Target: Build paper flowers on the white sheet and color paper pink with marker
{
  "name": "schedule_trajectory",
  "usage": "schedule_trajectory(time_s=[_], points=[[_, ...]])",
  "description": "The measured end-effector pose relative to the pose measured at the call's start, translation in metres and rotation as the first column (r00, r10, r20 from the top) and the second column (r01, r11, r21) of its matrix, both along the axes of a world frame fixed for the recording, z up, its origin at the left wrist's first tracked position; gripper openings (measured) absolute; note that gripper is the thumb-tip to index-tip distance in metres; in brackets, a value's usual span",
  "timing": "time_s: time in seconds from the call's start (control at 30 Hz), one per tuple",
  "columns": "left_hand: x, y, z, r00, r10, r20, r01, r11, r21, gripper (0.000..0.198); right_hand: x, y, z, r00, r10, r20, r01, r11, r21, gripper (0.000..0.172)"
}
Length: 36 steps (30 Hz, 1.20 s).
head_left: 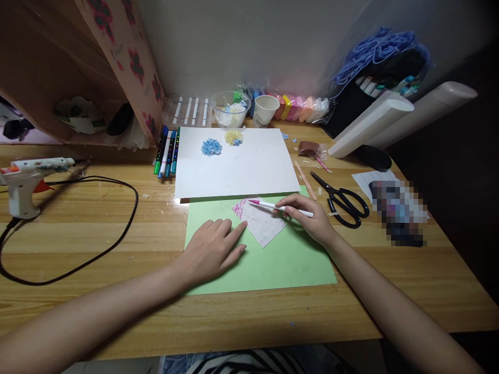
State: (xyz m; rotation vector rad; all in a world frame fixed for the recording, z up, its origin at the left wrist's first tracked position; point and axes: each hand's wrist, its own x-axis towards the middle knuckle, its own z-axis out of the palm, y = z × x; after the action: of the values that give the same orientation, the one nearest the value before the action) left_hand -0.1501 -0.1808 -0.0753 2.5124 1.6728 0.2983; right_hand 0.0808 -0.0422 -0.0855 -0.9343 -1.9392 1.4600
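My right hand (306, 215) grips a white marker (268, 205) with a magenta tip, which is at the upper left part of a small white paper square (262, 224). Magenta strokes run along that square's left corner. My left hand (216, 244) lies with its fingers out, the index fingertip at the square's left edge. Under both is a green sheet (261, 270). Just beyond, a white sheet (237, 174) overlaps the green one and bears a blue crumpled cluster (211, 147) and a yellow one (233, 137) with some blue.
Black-handled scissors (343, 202) and a wooden stick (305, 180) lie to the right. A glue gun (23, 182) with a looping cord sits left. Several markers (167, 153), a clear bowl (231, 111), a paper cup (266, 110) and colored clay packs (298, 107) line the back.
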Motion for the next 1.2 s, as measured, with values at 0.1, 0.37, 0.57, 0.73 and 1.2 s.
schedule_trajectory(time_s=[0.1,0.37,0.57,0.73,1.2], points=[[-0.0013,0.0,-0.0013,1.0,0.022,0.002,-0.022,0.998,0.056,0.042,0.0011,-0.0015,0.0002,0.999,0.049,-0.02,-0.05,0.998,-0.044,0.018],[0.0006,-0.001,0.0,0.997,-0.076,0.034,0.076,0.997,0.003,0.045,0.0025,-0.0018,0.0022,0.981,0.178,0.082,-0.183,0.982,0.047,0.018],[-0.0012,0.0008,0.0009,0.992,-0.096,0.078,0.097,0.995,-0.002,0.042,0.0021,-0.0016,0.0066,0.949,0.273,0.157,-0.287,0.955,0.075,0.02],[-0.0037,0.0021,0.0001,0.984,-0.087,0.156,0.092,0.996,-0.023,0.038,0.0012,-0.0019,0.0069,0.958,0.238,0.159,-0.25,0.966,0.06,0.02],[-0.0042,0.0024,-0.0001,0.977,-0.074,0.199,0.082,0.996,-0.035,0.037,-0.0011,-0.0001,0.0022,0.999,-0.026,0.044,0.027,0.999,-0.022,0.02]])
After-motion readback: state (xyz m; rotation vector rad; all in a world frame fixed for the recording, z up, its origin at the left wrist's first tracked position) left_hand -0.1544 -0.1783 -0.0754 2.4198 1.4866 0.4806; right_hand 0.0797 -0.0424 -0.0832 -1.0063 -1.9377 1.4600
